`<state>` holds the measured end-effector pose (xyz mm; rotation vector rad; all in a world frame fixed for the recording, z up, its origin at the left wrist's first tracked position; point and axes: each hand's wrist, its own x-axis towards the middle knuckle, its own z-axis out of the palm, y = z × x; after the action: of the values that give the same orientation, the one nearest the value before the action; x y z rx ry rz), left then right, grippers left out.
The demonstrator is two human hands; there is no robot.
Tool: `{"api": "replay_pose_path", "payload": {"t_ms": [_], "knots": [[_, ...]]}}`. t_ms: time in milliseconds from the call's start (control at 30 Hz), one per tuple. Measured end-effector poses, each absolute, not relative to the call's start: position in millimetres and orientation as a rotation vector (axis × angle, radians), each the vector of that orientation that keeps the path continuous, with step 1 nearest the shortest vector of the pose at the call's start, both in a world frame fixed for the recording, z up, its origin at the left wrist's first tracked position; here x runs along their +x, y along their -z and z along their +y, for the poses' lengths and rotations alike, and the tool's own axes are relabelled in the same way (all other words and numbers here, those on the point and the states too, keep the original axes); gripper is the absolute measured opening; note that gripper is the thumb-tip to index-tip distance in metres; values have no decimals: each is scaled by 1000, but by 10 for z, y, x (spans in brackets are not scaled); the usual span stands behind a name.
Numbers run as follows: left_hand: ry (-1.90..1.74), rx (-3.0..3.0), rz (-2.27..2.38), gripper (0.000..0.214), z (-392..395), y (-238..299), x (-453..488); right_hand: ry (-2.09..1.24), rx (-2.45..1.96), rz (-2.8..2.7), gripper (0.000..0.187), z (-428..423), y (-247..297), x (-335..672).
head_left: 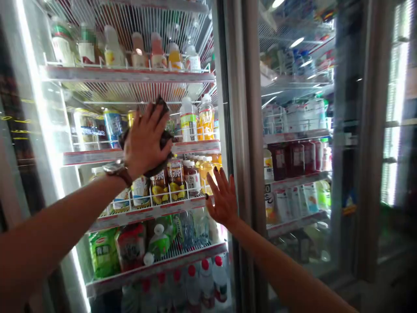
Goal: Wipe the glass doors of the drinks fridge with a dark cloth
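Observation:
My left hand (145, 139), with a watch (117, 167) on its wrist, lies with fingers stretched over a crumpled dark cloth (166, 138). It holds the cloth against what looks like the glass door of a lit drinks cooler; edges of cloth stick out around the fingers and below the palm. Lower and to the right, my right hand (224, 198) is open, fingers spread, nothing in it. Its palm faces the glass beside the metal door frame (246, 143); whether it touches cannot be made out. Behind the hands stand bottled drinks (176, 178) on wire shelves.
Juice bottles (158, 52) fill an upper shelf. Green and red packs (104, 254) sit lower down, with red-capped bottles (206, 278) at the bottom. A second glass-fronted section (296, 161) with cartons and bottles is on the right. A bright light strip (42, 117) runs along the left.

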<state>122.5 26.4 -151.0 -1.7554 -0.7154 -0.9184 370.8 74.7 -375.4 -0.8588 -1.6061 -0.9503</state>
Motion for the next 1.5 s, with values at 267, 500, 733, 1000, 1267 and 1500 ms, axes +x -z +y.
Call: {"api": "replay_pose_path", "payload": {"t_ms": [267, 500, 733, 1000, 1267, 1500], "knots": [[102, -2431, -282, 75, 27, 3798, 331, 954, -908, -1617, 83, 714, 3756, 3687], [350, -2045, -517, 60, -121, 2062, -341, 960, -857, -1592, 79, 730, 3786, 3695], [760, -1781, -753, 75, 36, 2510, 268, 1011, -861, -1562, 76, 746, 3793, 3705], [-15, -2391, -287, 65, -142, 4314, -339, 981, -879, -1590, 81, 735, 3796, 3706], [551, -1900, -746, 62, -186, 2063, -601, 1019, -878, -1559, 78, 757, 3802, 3706], [602, -1823, -763, 71, -89, 3285, -83, 1048, -906, -1548, 81, 790, 3817, 3741]]}}
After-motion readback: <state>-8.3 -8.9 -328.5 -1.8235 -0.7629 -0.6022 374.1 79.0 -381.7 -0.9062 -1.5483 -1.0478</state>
